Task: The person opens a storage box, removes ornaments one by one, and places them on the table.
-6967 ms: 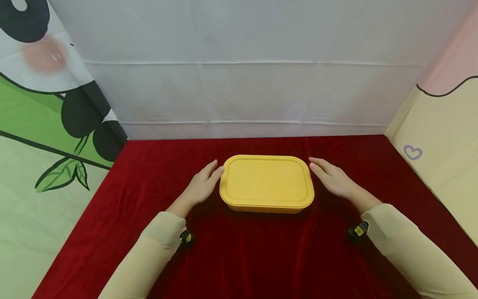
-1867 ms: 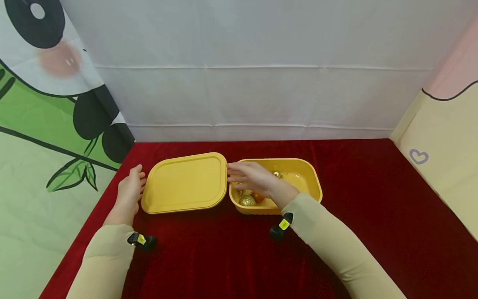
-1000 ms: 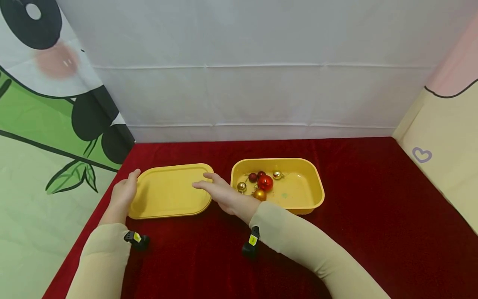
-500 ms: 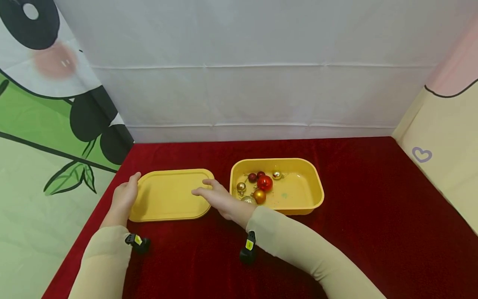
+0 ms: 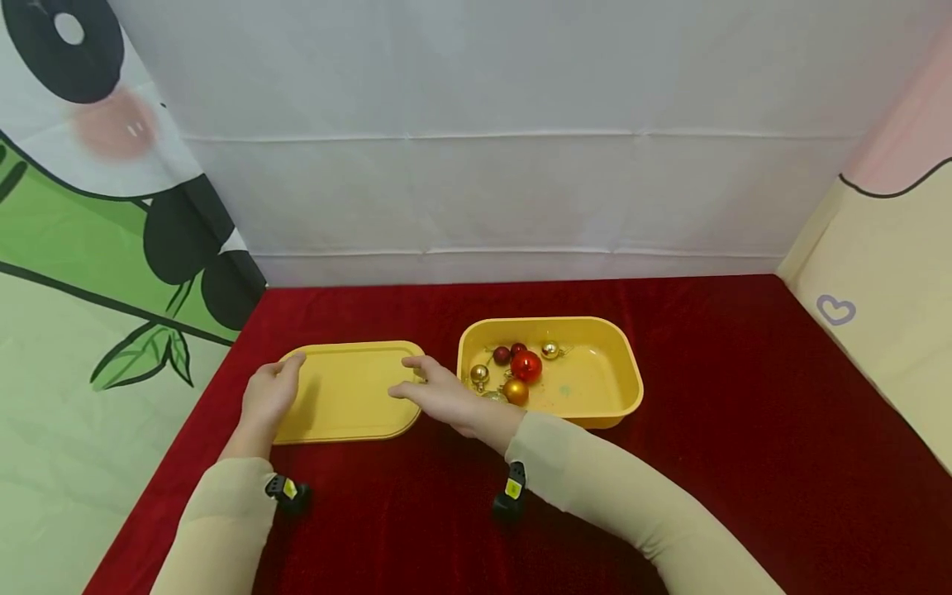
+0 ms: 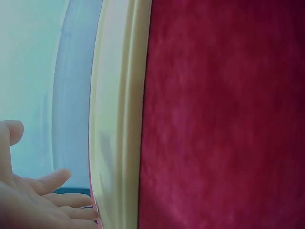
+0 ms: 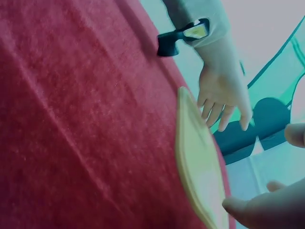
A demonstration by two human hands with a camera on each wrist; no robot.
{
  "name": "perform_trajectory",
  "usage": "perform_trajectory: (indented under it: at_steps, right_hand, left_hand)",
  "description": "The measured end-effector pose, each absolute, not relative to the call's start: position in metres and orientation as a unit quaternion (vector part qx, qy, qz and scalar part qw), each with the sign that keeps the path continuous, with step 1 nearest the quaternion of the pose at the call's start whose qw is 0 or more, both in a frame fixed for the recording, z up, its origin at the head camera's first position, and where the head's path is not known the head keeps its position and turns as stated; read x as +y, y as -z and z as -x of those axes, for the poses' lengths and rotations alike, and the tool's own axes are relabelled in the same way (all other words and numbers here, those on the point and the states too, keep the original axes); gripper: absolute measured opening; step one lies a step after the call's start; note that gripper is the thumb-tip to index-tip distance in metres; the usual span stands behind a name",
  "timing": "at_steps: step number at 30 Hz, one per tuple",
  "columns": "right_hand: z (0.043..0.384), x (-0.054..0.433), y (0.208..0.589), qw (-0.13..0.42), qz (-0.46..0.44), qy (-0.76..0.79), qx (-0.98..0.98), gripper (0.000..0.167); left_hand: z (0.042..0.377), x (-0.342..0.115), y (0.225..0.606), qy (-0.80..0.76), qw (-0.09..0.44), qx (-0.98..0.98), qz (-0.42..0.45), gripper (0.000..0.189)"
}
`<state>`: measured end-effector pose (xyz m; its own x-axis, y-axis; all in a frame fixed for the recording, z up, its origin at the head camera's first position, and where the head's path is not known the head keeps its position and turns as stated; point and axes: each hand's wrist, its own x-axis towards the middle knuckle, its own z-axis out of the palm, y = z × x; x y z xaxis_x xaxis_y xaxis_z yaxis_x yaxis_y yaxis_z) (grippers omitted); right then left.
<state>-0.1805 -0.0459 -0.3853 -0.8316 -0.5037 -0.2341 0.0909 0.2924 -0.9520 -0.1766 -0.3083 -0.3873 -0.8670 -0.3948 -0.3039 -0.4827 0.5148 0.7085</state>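
Your left hand (image 5: 269,400) and right hand (image 5: 440,398), fingers loosely spread, flank the yellow lid (image 5: 349,392) at its short edges; the box (image 5: 598,376) sits just beside your right hand, red bench (image 5: 714,372) stretching beyond it.

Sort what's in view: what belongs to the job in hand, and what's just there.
In the job:
lid
left hand and right hand, at its ends
box, uncovered
baubles in the box, presumably

Just there:
red cloth
backdrop
wrist cameras
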Motion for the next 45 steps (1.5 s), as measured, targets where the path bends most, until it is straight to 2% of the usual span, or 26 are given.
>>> perform_trajectory:
  at_steps: [4,10,15,22,27,35,45]
  right_hand:
    - [0.178,-0.032,0.376,0.249,0.173,0.569,0.764,0.050]
    - [0.179,-0.009,0.367,0.197,0.198,0.591,0.757,0.034]
    - [0.184,0.017,0.363,0.155,0.208,0.562,0.785,0.029]
    - [0.194,0.052,0.367,0.102,0.234,0.538,0.804,0.031]
    - [0.200,0.078,0.370,0.084,0.226,0.527,0.815,0.032]
    - [0.207,0.118,0.377,0.051,0.190,0.493,0.848,0.036]
    - [0.219,0.139,0.386,0.038,0.196,0.435,0.878,0.045]
  left_hand:
    - [0.178,-0.296,0.386,-0.430,0.044,0.873,0.227,0.083]
    - [0.179,-0.276,0.383,-0.453,0.054,0.873,0.174,0.084]
    - [0.182,-0.256,0.383,-0.472,0.064,0.868,0.136,0.082]
    - [0.184,-0.223,0.387,-0.499,0.068,0.861,0.072,0.074]
    - [0.185,-0.197,0.389,-0.511,0.060,0.856,0.039,0.064]
    - [0.187,-0.163,0.391,-0.514,0.063,0.855,0.014,0.059]
    - [0.193,-0.137,0.399,-0.560,0.066,0.826,0.005,0.053]
